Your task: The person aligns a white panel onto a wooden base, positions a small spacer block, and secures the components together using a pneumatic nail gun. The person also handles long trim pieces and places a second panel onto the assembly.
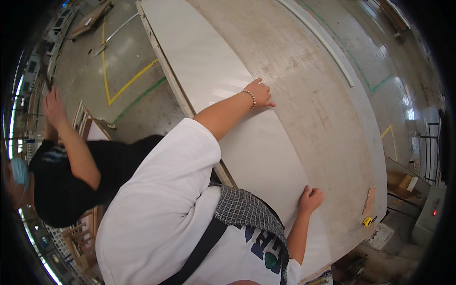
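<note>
A long, smooth white sheet lies lengthwise over a large pale wood-grained board. On the sheet's long right edge, toward the far end, rests my left hand, a beaded bracelet at its wrist. Its fingers bend over that edge and close on it. Nearer to me, my right hand is at the same edge with its fingers curled. The undersides of both hands are hidden, so how far the fingers reach beneath the sheet does not show.
A yellow tape measure and a thin wood scrap lie on the board's near right. A narrow white strip runs along its far right side. Close on my left, a person in a black shirt raises an arm. Yellow floor lines show beyond.
</note>
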The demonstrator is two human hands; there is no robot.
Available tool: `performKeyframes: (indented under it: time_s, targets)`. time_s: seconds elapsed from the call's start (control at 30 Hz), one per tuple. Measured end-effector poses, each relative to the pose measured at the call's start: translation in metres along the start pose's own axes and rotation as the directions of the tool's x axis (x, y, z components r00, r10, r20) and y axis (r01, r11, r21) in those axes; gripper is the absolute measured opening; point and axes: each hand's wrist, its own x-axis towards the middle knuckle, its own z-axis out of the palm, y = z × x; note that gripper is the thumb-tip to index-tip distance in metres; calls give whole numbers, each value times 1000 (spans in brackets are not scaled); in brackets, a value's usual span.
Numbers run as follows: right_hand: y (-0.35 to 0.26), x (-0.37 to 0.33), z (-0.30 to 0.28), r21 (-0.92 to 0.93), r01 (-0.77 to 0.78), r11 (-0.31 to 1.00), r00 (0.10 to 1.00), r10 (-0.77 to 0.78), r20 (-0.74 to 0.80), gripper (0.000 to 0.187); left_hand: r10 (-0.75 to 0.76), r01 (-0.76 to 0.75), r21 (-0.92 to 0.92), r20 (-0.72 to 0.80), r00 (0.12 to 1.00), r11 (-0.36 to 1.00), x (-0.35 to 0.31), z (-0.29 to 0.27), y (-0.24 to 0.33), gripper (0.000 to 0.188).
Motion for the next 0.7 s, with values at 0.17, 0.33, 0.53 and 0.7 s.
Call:
performKeyframes:
  time_s: [0.17, 0.33, 0.53, 0.7]
  targets:
    - [-11, -13, -6, -5, -166, 986, 985, 167, 37, 28, 34, -56, -146, -146, 989, 988, -14, 27, -15, 45]
    - [-19, -19, 7, -170, -159, 972, 982, 174, 75, 26, 32, -75, -151, -268, 963, 986, -52, 35, -10, 48]
    - [-60, -84, 17, -200, 254, 946, 964, -231, 130, 57, 14, 0, 66, -212, 977, 998, -124, 72, -67, 70]
    - [-67, -102, 20, 88, 145, 985, 952, -163, 259, 65, 151, -174, -43, -321, 935, 984, -119, 89, -83, 58]
